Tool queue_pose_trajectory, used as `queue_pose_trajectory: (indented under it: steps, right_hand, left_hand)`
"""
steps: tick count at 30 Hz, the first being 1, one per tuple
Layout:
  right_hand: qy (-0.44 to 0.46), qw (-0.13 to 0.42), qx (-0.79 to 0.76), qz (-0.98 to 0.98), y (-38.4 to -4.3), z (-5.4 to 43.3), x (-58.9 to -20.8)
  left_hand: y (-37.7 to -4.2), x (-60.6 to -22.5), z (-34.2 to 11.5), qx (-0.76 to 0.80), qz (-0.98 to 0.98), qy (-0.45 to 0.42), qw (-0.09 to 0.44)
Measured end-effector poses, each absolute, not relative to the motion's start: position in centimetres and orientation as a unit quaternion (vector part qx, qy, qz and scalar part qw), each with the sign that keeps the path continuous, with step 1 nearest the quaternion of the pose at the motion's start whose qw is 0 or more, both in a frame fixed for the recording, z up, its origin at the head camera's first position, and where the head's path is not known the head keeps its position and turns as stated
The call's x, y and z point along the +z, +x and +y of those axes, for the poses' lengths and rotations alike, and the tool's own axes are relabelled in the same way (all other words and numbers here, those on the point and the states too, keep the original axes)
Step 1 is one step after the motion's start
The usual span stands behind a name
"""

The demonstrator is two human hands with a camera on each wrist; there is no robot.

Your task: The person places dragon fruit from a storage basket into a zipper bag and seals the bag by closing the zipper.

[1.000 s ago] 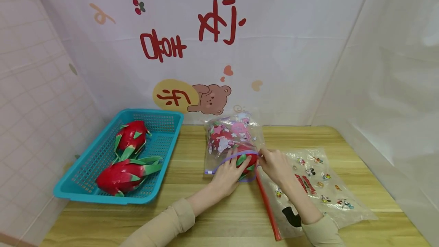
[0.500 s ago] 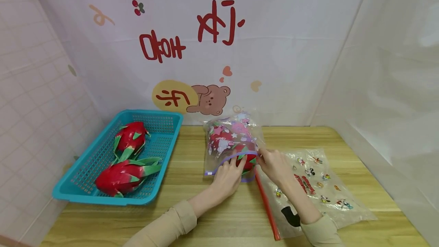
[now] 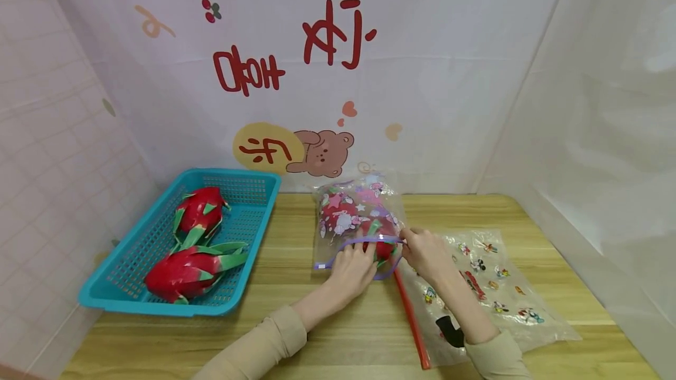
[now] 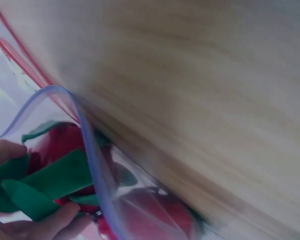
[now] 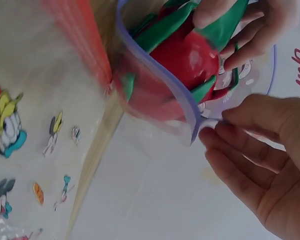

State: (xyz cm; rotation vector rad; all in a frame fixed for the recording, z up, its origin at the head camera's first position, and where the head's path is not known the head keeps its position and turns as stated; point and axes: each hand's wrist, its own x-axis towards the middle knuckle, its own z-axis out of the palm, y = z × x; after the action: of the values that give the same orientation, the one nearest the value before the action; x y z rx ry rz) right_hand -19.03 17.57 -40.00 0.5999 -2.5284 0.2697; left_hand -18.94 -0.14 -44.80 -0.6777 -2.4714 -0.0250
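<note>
A clear zip bag point(image 3: 393, 204) with pink prints and a purple zip edge lies at the middle back of the table. One red dragon fruit point(image 3: 338, 207) shows through its film. A second dragon fruit point(image 3: 388, 249) is at the bag's mouth, partly under the film. My left hand point(image 3: 351, 268) reaches into the mouth; in the left wrist view its thumb and fingers hold this fruit around its green leaves. With thumb and fingers my right hand point(image 5: 270, 155) pinches the bag's edge at the right corner, lifting the mouth apart.
At the left stands a blue-green plastic basket point(image 3: 264, 221) with two dragon fruits point(image 3: 182, 274) in it. A flat clear bag point(image 3: 507, 304) with cartoon prints and a red zip strip point(image 3: 412, 321) lies at the right, under my right forearm.
The second dragon fruit has gone further into the bag, and my left fingers have followed it past the purple edge. My right hand has kept its pinch on the corner.
</note>
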Motion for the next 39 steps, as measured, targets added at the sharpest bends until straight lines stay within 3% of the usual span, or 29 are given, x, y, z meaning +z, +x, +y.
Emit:
queue_pose_trajectory:
  steps: [8, 15, 21, 26, 35, 39]
  right_hand:
    - [0.228, 0.247, 0.145, -0.93, -19.2, 17.4, -40.1]
    - [0.203, 0.264, 0.158, -0.93, -19.7, 17.9, -40.1]
    - [0.2, 0.266, 0.164, -0.929, -19.9, 17.9, -39.8]
    - [0.208, 0.273, 0.168, -0.924, -20.1, 17.8, -39.8]
    - [0.207, 0.267, 0.173, -0.925, -20.1, 17.6, -39.7]
    - [0.214, 0.267, 0.177, -0.923, -20.0, 17.5, -39.5]
  left_hand:
    - [-19.2, -44.7, 1.5, -0.016, -0.932, -0.231, 0.279]
    - [-18.6, -44.7, 0.1, -0.045, -0.928, -0.304, 0.211]
    - [-18.6, -44.8, -1.2, 0.111, -0.884, -0.372, 0.259]
    - [-19.1, -45.0, -1.1, 0.177, -0.867, -0.358, 0.298]
    - [-19.7, -44.6, 0.3, 0.18, -0.901, -0.3, 0.257]
    - [-20.3, -44.7, 1.3, 0.173, -0.905, -0.278, 0.27]
